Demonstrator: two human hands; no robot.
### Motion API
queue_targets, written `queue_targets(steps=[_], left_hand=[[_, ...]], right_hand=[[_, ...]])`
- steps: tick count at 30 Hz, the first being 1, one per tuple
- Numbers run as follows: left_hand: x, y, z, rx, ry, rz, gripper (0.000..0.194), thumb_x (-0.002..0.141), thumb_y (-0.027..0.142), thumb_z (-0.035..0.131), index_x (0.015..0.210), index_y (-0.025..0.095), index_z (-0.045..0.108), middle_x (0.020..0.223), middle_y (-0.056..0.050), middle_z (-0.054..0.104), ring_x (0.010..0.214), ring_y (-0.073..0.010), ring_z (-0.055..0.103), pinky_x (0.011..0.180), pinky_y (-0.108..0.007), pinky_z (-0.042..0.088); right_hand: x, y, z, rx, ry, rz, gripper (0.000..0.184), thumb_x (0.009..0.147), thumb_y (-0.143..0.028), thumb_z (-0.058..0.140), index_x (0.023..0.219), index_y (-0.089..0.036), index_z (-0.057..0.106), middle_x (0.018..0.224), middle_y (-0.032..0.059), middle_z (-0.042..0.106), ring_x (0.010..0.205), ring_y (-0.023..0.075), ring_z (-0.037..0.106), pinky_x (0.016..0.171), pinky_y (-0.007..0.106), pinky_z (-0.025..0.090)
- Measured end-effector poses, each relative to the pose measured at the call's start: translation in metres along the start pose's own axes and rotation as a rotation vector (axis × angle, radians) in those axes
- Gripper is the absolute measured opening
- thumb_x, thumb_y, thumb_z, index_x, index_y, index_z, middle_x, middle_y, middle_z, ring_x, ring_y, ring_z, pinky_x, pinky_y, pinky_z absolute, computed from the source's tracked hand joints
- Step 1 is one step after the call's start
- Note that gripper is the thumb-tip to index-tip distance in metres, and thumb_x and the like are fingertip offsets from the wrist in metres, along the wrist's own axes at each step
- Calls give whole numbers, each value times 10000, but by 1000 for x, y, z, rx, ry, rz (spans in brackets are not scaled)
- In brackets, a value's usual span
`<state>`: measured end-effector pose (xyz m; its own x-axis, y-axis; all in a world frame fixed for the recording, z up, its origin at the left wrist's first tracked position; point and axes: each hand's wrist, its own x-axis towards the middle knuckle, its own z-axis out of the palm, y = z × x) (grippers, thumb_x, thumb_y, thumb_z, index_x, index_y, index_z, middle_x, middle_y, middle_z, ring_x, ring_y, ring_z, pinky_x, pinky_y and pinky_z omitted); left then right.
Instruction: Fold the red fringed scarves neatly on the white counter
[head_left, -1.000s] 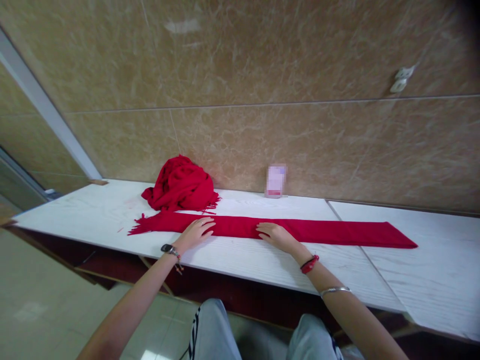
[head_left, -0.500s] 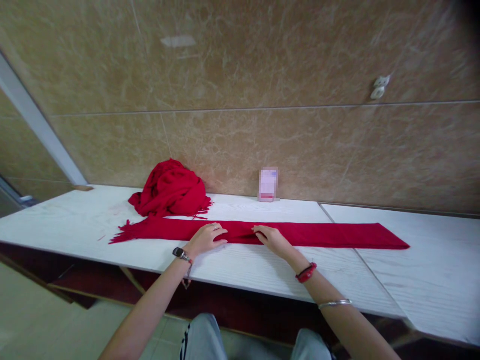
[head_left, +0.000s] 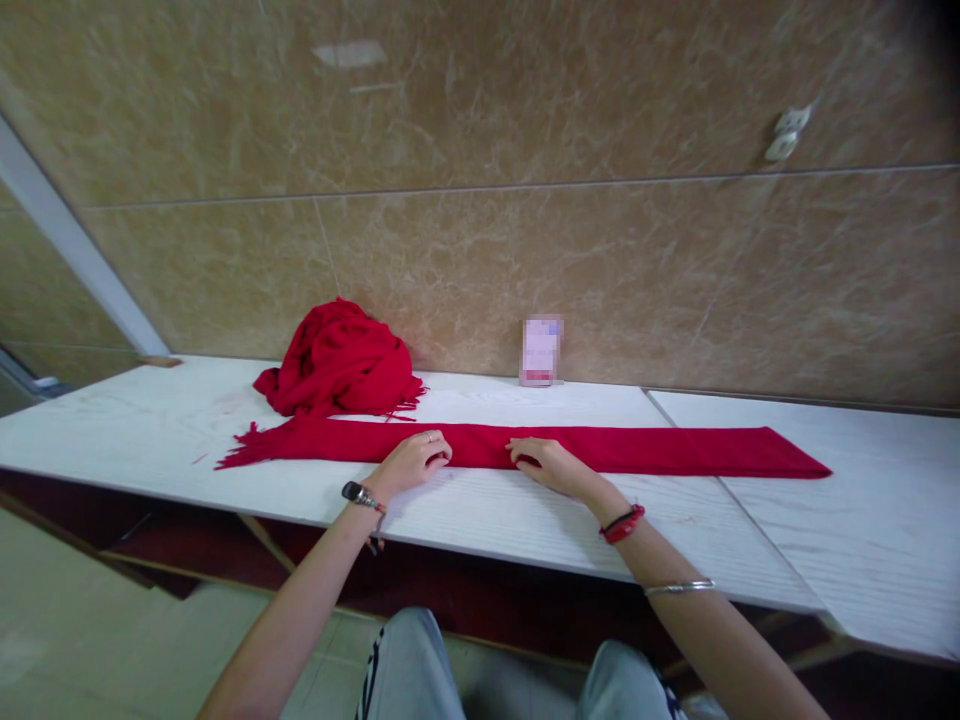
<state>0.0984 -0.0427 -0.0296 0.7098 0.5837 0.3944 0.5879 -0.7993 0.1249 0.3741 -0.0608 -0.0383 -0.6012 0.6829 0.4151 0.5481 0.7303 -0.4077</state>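
Observation:
A long red scarf (head_left: 660, 450) lies in a narrow folded strip along the white tabletop, fringe at the left and a slanted folded end at the right. My left hand (head_left: 412, 460) is at its middle, fingers curled and thumb brought close to them at the near edge. A short stretch of red cloth separates it from my right hand (head_left: 551, 463), which bends its fingers and thumb onto the same strip. The cloth within the fingers is mostly hidden. Behind the fringed part sits a bunched red fringed cloth (head_left: 345, 360).
A small pale card or packet (head_left: 541, 350), blurred out, stands against the brown marbled wall (head_left: 480, 260). The white tabletop (head_left: 525, 525) has a seam at the right. Dark red shelf space (head_left: 480, 600) shows below its front edge, above my knees.
My fingers have curled in more, and the strip between my hands, which had a dip or gap in it, now looks flatter. The view has tilted slightly downward.

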Motion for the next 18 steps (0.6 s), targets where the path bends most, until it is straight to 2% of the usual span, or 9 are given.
queue_targets(steps=[9, 13, 18], left_hand=[[-1, 1, -1, 38, 4, 8, 143, 832, 126, 443, 776, 172, 566, 808, -23, 547, 798, -144, 492, 785, -277, 385], [0, 0, 1, 57, -60, 18, 107, 812, 138, 473, 769, 177, 564, 799, -16, 552, 811, -151, 493, 776, -287, 372], [-1, 2, -1, 62, -70, -11, 61, 788, 169, 500, 750, 171, 547, 757, -11, 540, 766, -148, 487, 754, -281, 379]], right_hand=[[-1, 5, 2, -46, 3, -36, 166, 752, -66, 481, 784, -168, 607, 1016, 103, 654, 1050, 205, 561, 878, 331, 451], [-2, 3, 2, -78, 4, -15, 163, 729, -64, 502, 787, -173, 608, 1043, 100, 644, 1050, 213, 559, 888, 342, 444], [-3, 3, 2, -34, 22, 11, 184, 743, -142, 541, 916, -167, 600, 1092, 107, 619, 1060, 213, 552, 893, 350, 448]])
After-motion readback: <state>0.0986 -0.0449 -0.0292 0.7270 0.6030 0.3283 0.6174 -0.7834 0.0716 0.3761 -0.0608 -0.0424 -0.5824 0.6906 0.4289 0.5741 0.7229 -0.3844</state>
